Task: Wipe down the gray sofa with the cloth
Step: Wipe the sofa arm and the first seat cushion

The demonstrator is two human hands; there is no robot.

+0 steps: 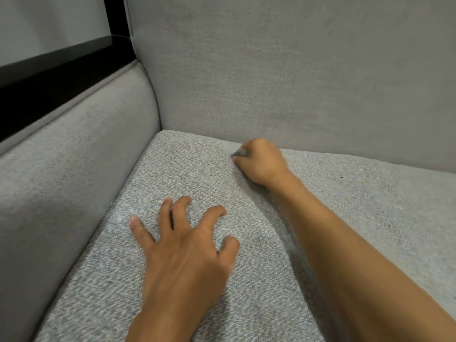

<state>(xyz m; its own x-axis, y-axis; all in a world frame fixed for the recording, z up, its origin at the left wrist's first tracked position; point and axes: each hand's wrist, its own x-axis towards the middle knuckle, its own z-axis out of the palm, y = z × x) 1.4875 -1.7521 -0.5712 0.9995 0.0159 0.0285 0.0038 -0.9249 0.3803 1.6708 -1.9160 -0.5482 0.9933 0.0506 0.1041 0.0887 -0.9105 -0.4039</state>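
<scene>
Nearest the camera, the left hand [187, 245] is resting on the seat cushion [370, 218] of the gray sofa [103, 280]. Its fingers are spreading well apart and bending at the knuckles, with the fingertips pressing into the weave. It is holding nothing and looks to be bracing the person as they lean in.

Farther in and to the right, the right forearm is reaching across the cushion. The right hand [261, 164] is sitting close to the seam where the seat meets the backrest [296, 70]. Its fingers are curling tightly together into a fist. A small gray wad is poking out at the thumb side, and it is most likely the cloth [241, 152], bunched inside the grip and pressing down on the fabric. Most of it is hiding under the hand, so its shape cannot be made out.

As for progress, the wiping is happening at the far edge of the seat, near the left corner. Nothing on the fabric is showing plainly which parts are already done. A few dark specks [341, 177] are lying on the cushion to the right of the hand, so that stretch probably needs a pass. The armrest [74, 169] on the left and the tall backrest are showing no trace of wiping either way.

Beyond the armrest, at far left, a black frame [49, 77] is running along a pale wall.
</scene>
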